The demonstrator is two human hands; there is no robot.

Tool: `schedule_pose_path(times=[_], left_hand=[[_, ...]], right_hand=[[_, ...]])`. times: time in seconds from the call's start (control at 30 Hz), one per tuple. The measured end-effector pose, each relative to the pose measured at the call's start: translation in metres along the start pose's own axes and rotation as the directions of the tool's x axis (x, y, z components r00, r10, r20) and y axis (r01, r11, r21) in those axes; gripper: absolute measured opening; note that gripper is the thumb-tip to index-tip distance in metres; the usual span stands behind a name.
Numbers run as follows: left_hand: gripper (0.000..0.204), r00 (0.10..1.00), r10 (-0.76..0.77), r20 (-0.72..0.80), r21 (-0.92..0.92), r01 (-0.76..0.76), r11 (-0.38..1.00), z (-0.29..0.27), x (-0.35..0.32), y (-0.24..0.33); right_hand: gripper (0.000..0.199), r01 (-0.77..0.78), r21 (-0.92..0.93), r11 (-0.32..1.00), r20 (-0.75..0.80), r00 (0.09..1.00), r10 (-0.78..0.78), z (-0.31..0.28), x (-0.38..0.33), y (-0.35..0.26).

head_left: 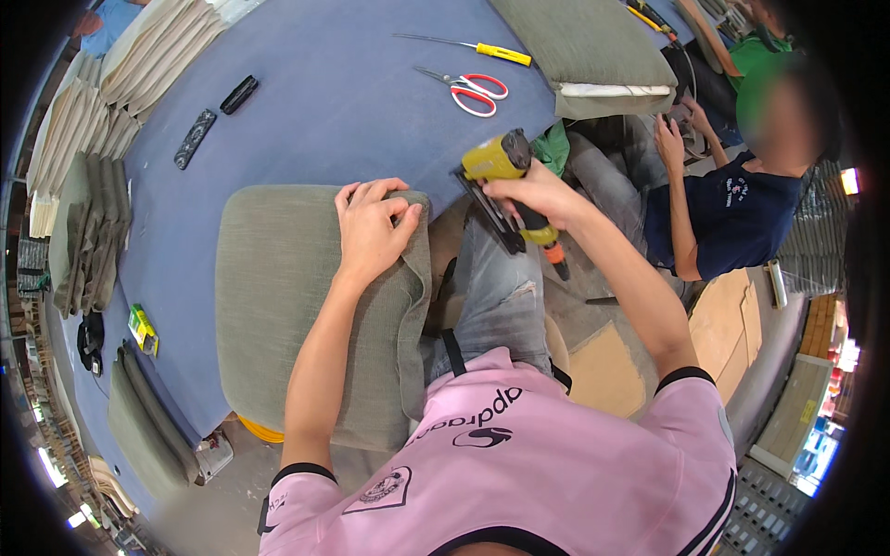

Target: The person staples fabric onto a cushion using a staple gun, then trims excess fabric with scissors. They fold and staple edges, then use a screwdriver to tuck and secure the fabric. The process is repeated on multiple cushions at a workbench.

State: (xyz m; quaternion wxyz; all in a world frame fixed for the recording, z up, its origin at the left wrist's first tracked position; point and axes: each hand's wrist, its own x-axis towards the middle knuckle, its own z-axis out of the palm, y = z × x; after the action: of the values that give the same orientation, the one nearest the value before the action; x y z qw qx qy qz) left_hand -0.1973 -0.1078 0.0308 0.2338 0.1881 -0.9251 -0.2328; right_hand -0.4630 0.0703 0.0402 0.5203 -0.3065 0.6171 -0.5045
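A grey-green upholstered cushion (pixel 297 306) lies in front of me, partly over the front edge of the blue-topped table. Near its far right corner my left hand (pixel 375 227) presses down, its fingers bent and gathered on the fabric beside the loose right edge. My right hand (pixel 540 193) is wrapped round the grip of a yellow and black pneumatic staple gun (pixel 496 159). It hangs in the air right of the cushion, apart from it, with an orange fitting at the grip's lower end.
Red-and-white-handled scissors (pixel 475 93) and a yellow-handled screwdriver (pixel 503 54) lie on the blue table (pixel 324 120). Two dark objects (pixel 195 139) rest farther left. Fabric stacks (pixel 88 222) line the left edge. A co-worker (pixel 732 204) sits at the right by another cushion (pixel 593 51).
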Motion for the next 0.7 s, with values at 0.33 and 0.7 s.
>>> schedule_pose_path(times=[0.33,0.7], left_hand=[[0.030,0.999,-0.026,0.024,-0.065,0.027,0.998,-0.006,0.001,0.005],[0.028,0.993,-0.114,0.018,-0.106,0.116,0.988,-0.009,0.009,0.000]], right_hand=[[0.057,0.352,-0.619,0.702,0.051,0.910,-0.412,0.045,-0.056,0.018],[0.055,0.438,-0.584,0.683,0.093,0.872,-0.480,0.058,-0.036,0.005]])
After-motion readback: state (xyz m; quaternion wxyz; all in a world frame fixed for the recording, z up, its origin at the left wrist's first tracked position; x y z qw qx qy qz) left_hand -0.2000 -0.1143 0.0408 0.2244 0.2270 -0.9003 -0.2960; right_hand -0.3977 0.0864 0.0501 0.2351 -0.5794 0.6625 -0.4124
